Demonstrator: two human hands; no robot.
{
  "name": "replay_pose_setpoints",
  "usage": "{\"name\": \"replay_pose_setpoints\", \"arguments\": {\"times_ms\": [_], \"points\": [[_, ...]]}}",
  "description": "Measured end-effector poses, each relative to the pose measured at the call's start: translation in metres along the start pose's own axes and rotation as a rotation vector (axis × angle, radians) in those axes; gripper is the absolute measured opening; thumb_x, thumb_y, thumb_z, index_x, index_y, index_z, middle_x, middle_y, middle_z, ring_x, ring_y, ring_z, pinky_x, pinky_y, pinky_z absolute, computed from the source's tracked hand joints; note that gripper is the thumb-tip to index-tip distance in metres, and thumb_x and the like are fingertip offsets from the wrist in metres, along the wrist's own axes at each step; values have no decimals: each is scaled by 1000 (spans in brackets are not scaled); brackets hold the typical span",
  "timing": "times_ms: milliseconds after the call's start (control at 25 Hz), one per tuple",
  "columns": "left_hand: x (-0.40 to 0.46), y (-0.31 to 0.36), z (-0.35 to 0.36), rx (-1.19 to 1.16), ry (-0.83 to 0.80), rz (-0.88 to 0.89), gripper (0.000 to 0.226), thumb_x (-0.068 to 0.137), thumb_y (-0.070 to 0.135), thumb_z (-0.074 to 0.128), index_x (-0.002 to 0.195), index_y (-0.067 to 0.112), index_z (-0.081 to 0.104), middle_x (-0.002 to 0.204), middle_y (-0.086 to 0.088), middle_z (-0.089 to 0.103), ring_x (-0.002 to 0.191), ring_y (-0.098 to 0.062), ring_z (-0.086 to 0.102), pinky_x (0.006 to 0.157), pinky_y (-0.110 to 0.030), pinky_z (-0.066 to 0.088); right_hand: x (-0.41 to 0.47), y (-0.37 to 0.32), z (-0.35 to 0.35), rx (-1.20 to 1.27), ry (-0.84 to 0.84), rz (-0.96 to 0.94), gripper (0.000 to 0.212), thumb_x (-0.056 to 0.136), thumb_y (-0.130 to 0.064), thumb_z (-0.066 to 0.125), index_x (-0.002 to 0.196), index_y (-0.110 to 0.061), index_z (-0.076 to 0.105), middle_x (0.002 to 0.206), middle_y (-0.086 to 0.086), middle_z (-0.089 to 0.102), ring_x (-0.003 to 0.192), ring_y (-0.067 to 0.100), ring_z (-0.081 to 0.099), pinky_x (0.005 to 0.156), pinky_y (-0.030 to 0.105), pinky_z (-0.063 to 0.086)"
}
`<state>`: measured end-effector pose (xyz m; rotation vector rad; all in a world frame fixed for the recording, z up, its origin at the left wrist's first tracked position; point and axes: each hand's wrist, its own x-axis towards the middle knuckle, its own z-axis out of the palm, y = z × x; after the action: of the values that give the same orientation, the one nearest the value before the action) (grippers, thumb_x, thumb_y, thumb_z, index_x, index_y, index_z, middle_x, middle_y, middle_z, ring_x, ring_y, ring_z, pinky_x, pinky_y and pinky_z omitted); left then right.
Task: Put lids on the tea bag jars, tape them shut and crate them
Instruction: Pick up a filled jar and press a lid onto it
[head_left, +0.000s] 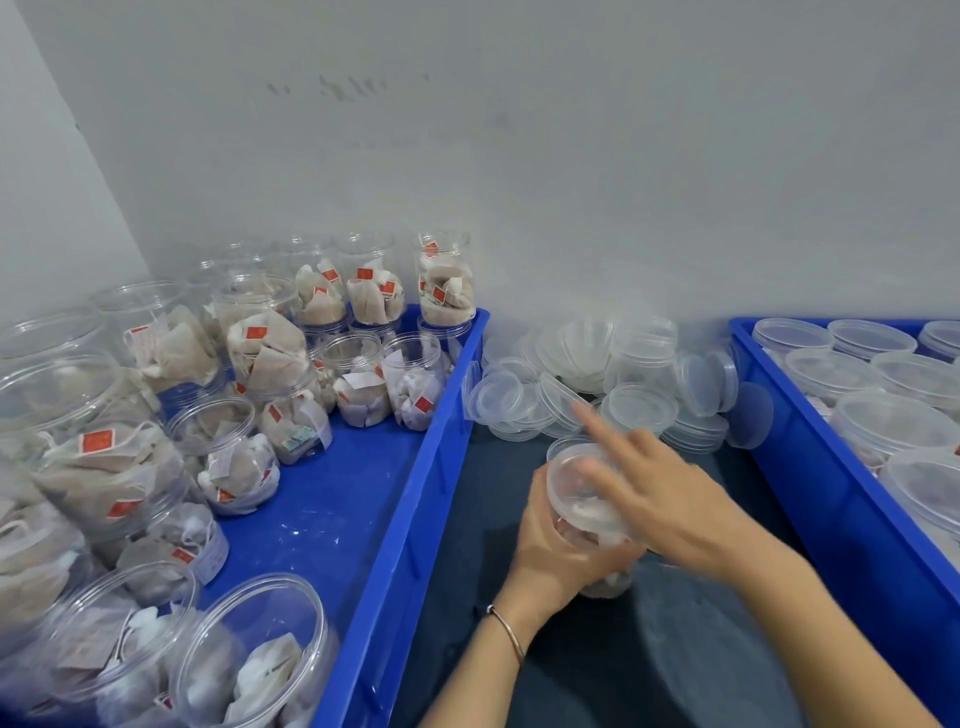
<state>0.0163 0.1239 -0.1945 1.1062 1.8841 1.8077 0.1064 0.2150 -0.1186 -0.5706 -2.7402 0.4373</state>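
Jar (589, 512) of tea bags gripped upright in left hand (550, 551) between the two blue crates (447, 415), right hand (660, 499) loose-fingered over the mouth, probably reaching toward lid pile (613, 384).

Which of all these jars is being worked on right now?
The jar between the crates, gripped by the left hand, right hand over its mouth; the others sit in crates.

Clear jar (589, 506) w/ tea bags, tilted, lid (574, 467) on top, held btwn blue crates.
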Motion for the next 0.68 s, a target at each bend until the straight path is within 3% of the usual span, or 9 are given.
{"name": "replay_pose_setpoints", "arguments": {"times_ms": [80,160,240,320,400,440,520,600,680], "points": [[-2,-4,2,-69,93,-41,84,51,6,93,119,26,49,115,12,60,106,7,57,85,-8,45,-9,45,-4,230,116,181,60,86,-69,26,144,-51,21,144,-15,30,124,8,37,97,35,37],[-2,-1,3,-85,98,-58,99,47,9,94,131,22,42,127,7,54,118,3,51,97,-15,43,-24,79,5,-51,-85,371,73,87,-67,37,149,-30,27,154,-9,25,144,15,16,109,49,31],[-3,6,-1,-153,60,-89,113,50,23,90,144,24,27,142,3,41,132,-5,41,108,-27,39,-38,92,23,-264,-328,349,63,88,-64,45,142,-31,37,152,-14,23,147,12,-3,114,59,14],[-5,14,-6,-161,119,-94,96,68,41,78,145,34,22,147,9,32,135,-2,36,110,-27,36,-45,98,35,-286,-297,284,39,93,-56,44,127,-36,46,142,-20,33,146,7,1,115,60,7],[-4,26,-12,-20,320,17,63,87,35,67,139,33,31,141,13,36,126,3,42,100,-15,37,-43,92,37,-218,-126,245,24,95,-49,43,108,-30,50,123,-17,48,136,6,30,116,55,12],[-1,33,-14,67,397,96,53,91,25,64,136,28,37,134,12,41,119,0,47,94,-12,38,-41,84,36,-59,9,266,24,95,-47,45,98,-24,52,108,-13,56,116,5,49,112,53,25],[6,51,-14,165,337,177,41,93,14,59,131,23,44,126,11,47,112,-2,50,91,-15,42,-34,60,21,474,279,435,36,94,-47,48,85,-12,51,74,-4,63,69,6,58,79,44,50],[10,73,-9,209,115,151,40,98,24,52,137,23,43,133,13,46,121,3,45,102,-21,40,-34,40,0,811,505,467,40,97,-42,46,78,-7,48,56,-4,55,48,7,48,53,30,47],[14,88,-4,250,-67,130,50,101,40,41,147,23,33,150,13,35,135,5,29,114,-20,26,-43,24,-16,834,590,322,37,96,-43,45,76,-12,47,52,-2,48,45,6,41,43,24,40]]}}
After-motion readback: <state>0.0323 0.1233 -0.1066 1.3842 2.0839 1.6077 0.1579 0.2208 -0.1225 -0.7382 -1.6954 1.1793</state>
